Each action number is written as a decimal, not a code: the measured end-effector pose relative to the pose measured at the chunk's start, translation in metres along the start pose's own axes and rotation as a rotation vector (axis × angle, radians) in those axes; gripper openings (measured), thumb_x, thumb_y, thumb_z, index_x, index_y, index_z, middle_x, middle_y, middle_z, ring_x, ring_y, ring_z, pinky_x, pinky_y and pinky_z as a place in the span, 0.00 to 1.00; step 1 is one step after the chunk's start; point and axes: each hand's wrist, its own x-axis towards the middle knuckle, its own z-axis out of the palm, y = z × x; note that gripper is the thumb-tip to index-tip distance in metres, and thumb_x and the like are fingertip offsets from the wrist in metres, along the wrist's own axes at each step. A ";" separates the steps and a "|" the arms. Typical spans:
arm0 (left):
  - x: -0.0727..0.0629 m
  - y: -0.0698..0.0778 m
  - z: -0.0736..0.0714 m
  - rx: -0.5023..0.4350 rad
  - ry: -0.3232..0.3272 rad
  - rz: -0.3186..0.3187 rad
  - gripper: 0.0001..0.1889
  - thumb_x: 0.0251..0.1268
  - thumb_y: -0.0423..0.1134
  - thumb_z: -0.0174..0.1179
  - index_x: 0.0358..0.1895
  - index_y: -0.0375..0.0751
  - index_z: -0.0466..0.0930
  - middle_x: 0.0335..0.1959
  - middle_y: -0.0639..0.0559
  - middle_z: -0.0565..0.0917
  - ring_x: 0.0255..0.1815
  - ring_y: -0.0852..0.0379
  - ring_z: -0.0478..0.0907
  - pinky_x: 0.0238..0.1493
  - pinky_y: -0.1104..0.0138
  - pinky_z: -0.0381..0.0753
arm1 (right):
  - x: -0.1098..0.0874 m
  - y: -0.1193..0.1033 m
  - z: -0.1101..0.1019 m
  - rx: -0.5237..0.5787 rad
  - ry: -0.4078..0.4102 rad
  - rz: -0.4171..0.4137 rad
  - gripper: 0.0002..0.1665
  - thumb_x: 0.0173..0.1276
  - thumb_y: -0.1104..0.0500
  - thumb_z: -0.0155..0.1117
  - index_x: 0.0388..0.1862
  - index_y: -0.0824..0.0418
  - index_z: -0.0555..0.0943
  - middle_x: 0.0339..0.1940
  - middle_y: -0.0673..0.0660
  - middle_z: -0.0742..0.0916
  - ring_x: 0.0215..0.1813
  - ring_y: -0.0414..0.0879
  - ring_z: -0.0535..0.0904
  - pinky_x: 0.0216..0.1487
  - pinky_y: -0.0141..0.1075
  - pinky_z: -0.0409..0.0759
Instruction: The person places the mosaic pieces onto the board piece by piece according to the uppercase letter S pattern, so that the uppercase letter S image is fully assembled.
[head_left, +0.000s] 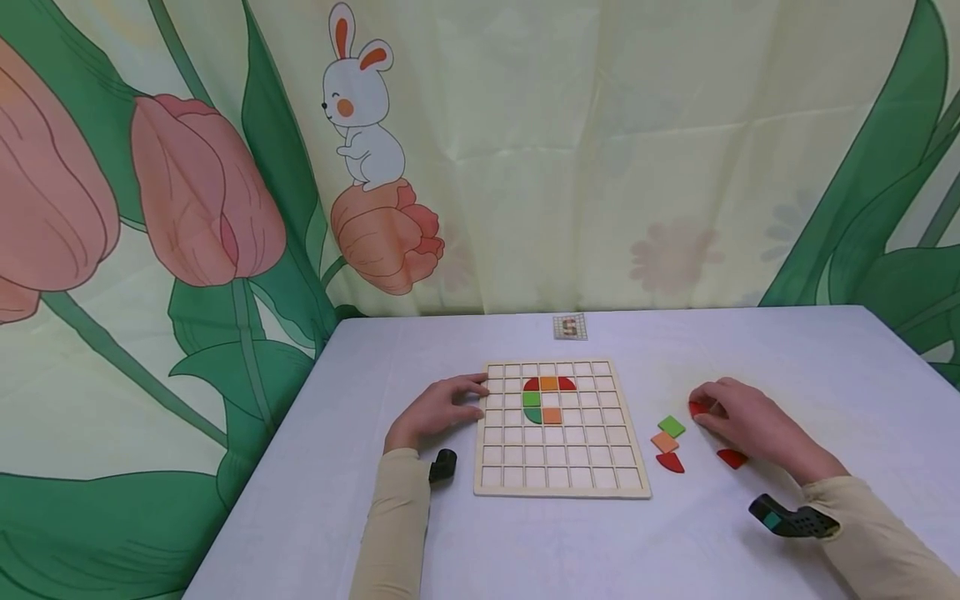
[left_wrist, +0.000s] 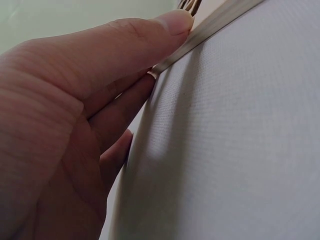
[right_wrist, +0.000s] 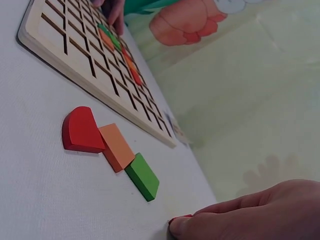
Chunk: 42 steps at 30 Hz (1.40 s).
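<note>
1. A table (head_left: 555,546) with a white cloth fills the lower part of the head view; the cloth looks slightly violet.
2. Behind it, a pale curtain (head_left: 525,92) covers the upper part. It shows large tulips (head_left: 206,192) on the left, a rabbit (head_left: 367,154) at upper left of centre, and green leaves at both sides.
3. A small card (head_left: 571,327) lies at the table's far edge, near the middle of the frame.
4. The board (head_left: 562,492) lies below the card, with six coloured tiles in its upper cells.
5. The left hand (head_left: 438,408) touches the board's left edge; its fingers are slightly spread and relaxed.
6. The right hand (head_left: 753,421), right of centre, pinches a red tile (head_left: 698,409) between thumb and fingers.
7. Between this hand and the board lie a green square (head_left: 672,427), an orange square (head_left: 664,442) and a red quarter (head_left: 671,463); another red piece (head_left: 732,458) lies just below the hand.
</note>
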 end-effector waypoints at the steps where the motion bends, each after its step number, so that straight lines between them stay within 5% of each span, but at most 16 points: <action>1: 0.000 0.000 0.000 0.001 0.001 -0.001 0.17 0.60 0.41 0.69 0.53 0.51 0.83 0.69 0.64 0.70 0.74 0.57 0.59 0.73 0.57 0.59 | 0.000 0.000 0.000 0.001 0.008 -0.003 0.18 0.57 0.66 0.74 0.46 0.68 0.82 0.35 0.57 0.81 0.36 0.48 0.76 0.32 0.36 0.80; 14: 0.000 0.001 0.001 0.002 0.003 -0.006 0.17 0.60 0.40 0.69 0.53 0.50 0.83 0.70 0.62 0.70 0.74 0.56 0.59 0.73 0.56 0.59 | 0.004 -0.003 0.004 0.037 0.004 0.067 0.20 0.59 0.62 0.73 0.47 0.71 0.81 0.37 0.61 0.80 0.37 0.52 0.75 0.34 0.40 0.80; 22: 0.000 0.002 0.000 0.002 0.000 -0.021 0.17 0.60 0.41 0.69 0.53 0.51 0.83 0.70 0.64 0.70 0.74 0.57 0.58 0.73 0.57 0.59 | 0.009 -0.011 0.005 0.029 0.045 -0.054 0.17 0.58 0.67 0.72 0.47 0.68 0.84 0.42 0.61 0.83 0.45 0.57 0.78 0.45 0.52 0.83; 33: -0.001 0.002 -0.001 -0.013 0.002 0.007 0.16 0.60 0.40 0.69 0.53 0.50 0.83 0.69 0.61 0.71 0.74 0.54 0.59 0.72 0.54 0.60 | 0.031 -0.060 0.009 0.126 -0.052 -0.109 0.15 0.62 0.65 0.70 0.49 0.64 0.83 0.45 0.56 0.83 0.47 0.52 0.79 0.44 0.43 0.83; 42: 0.000 0.002 -0.002 -0.005 -0.008 0.007 0.17 0.60 0.40 0.69 0.53 0.49 0.83 0.70 0.61 0.70 0.74 0.55 0.60 0.72 0.56 0.60 | 0.048 -0.098 0.027 0.077 -0.107 -0.292 0.14 0.61 0.62 0.72 0.46 0.59 0.86 0.43 0.51 0.83 0.46 0.47 0.79 0.47 0.40 0.82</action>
